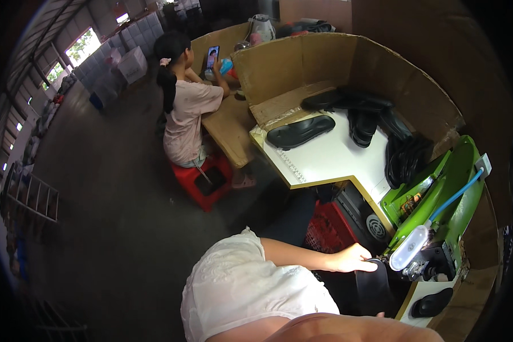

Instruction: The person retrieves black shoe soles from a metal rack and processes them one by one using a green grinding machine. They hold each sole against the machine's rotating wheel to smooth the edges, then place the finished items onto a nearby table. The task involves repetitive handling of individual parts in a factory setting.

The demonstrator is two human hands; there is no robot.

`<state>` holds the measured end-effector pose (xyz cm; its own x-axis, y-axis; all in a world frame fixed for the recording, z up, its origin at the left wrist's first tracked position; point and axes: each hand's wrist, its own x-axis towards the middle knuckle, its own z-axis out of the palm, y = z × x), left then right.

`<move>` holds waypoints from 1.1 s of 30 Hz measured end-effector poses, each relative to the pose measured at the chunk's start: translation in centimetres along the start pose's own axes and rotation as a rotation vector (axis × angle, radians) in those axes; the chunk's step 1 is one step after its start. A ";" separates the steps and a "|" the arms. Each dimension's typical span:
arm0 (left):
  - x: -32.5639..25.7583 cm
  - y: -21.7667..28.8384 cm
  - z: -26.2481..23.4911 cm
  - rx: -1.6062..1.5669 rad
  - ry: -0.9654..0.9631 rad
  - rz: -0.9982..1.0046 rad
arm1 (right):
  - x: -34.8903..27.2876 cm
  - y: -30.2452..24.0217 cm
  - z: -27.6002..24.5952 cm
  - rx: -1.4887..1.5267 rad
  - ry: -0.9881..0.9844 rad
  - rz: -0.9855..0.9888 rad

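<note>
**Sole held at the machine**

Left-hand fingers (366, 261) grip the top edge of a black sole (373, 285), just beside the green machine (439, 194). Best to hold it flat and steady. Right hand's state cannot be told. Beyond, more soles (301, 131) lie on the white bench (330, 159).

Lower right, the black sole (372, 285) looks matt rubber. The green machine (447, 191) is glossy painted metal — the cardboard screen (319, 60) centre top rough, dull.

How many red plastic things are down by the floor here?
2. A red plastic stool under the seated person on the left, and a red plastic crate beneath the white worktable, beside the left hand. Others may be hidden.
</note>
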<state>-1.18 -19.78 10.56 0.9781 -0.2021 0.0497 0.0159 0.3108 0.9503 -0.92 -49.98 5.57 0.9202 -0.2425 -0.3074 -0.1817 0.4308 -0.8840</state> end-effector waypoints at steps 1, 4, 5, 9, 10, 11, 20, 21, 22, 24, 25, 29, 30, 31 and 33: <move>-0.1 0.1 -0.2 -0.006 -0.008 0.029 | 0.4 -0.8 0.3 0.054 0.000 -0.009; -0.6 1.3 -0.5 -0.114 0.004 -0.050 | 0.4 -2.5 3.0 0.182 -0.015 -0.045; -0.6 1.5 -1.1 -0.074 -0.006 -0.071 | 0.0 -2.7 4.3 0.218 -0.004 -0.075; -2.2 0.7 -5.0 -0.060 0.112 -0.055 | -0.9 -0.9 9.7 0.375 0.009 -0.156; -2.6 -0.3 -6.2 -0.060 0.160 0.019 | -2.0 0.0 11.5 0.406 -0.006 -0.150; -3.2 2.5 -6.7 -0.015 0.160 -0.134 | -3.2 0.3 12.5 0.439 0.004 -0.171; -5.0 -1.3 -12.8 0.283 0.293 -0.310 | -5.9 5.3 15.5 0.085 -0.170 -0.430; -5.0 -1.5 -12.4 0.367 0.190 -0.391 | -5.4 5.1 14.8 -0.043 -0.181 -0.495; -5.0 -5.1 -12.5 0.606 0.157 -0.056 | -5.2 4.5 14.5 -0.174 -0.201 -0.567; -5.9 -2.1 -9.3 0.763 -0.061 -0.297 | -4.6 3.9 14.2 -0.373 -0.288 -0.627; -6.4 -3.4 -7.9 0.939 -0.094 -0.237 | -5.0 2.5 15.1 -0.448 -0.379 -0.655; -5.3 -4.0 -3.4 0.767 -0.384 -0.172 | -4.9 0.1 16.3 -0.479 -0.532 -0.583; -4.8 -2.9 -2.6 0.664 -0.373 -0.129 | -4.7 -0.2 16.1 -0.410 -0.553 -0.509; -4.2 -2.5 -1.8 0.536 -0.292 -0.017 | -4.4 -0.3 15.7 -0.430 -0.503 -0.549; -3.1 -0.8 -0.8 0.478 -0.188 0.095 | -2.5 0.2 12.5 -0.379 -0.466 -0.693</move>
<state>-4.02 -18.63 9.38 0.9159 -0.3701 0.1555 -0.2110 -0.1141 0.9708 1.04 -38.37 10.55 0.8977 0.0707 0.4349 0.4369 -0.0145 -0.8994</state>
